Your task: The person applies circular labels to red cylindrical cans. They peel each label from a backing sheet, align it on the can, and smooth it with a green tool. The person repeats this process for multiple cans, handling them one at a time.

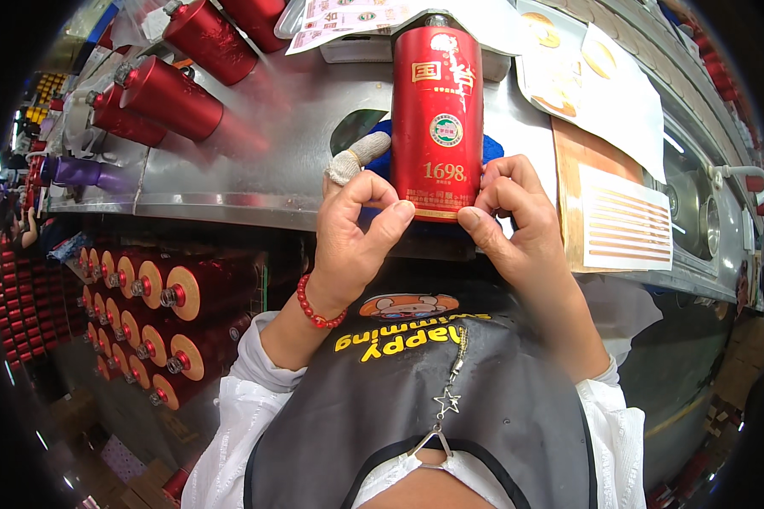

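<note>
A red bottle (437,93) with gold and white print lies on its back before me, its base toward me. A thin gold strip (437,215) runs across the bottle near its base. My left hand (361,233) is closed at the left lower corner, thumb pressed on the strip's end; a pale knitted cover sits on one of its fingers. At the right lower corner my right hand (518,216) is closed likewise, thumb tip on the bottle and fingers curled. The undersides of both grips are hidden. Beneath the bottle shows a blue cloth (494,150).
More red bottles (174,97) lie at the left of the metal table (255,170), by a purple bottle (85,174). On the right, a sheet of gold strips (628,222) rests on a wooden board (573,153), near sticker sheets (603,93). Stacked red bottles (191,288) stand below left.
</note>
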Action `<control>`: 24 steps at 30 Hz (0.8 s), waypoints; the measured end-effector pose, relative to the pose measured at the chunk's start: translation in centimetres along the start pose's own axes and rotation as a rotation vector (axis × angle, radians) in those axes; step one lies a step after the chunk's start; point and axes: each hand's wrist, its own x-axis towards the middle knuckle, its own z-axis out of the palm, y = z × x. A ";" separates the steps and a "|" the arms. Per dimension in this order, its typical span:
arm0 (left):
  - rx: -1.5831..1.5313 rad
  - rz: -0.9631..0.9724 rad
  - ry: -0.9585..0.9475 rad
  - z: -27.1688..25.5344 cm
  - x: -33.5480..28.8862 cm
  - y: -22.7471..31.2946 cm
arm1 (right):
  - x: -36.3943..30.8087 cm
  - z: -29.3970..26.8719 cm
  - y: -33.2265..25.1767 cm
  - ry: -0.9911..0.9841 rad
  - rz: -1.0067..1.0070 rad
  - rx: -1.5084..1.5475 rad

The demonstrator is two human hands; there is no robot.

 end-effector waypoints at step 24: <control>-0.115 -0.129 -0.056 -0.7 -0.1 -0.4 | 0.1 0.0 0.0 -0.044 0.050 0.057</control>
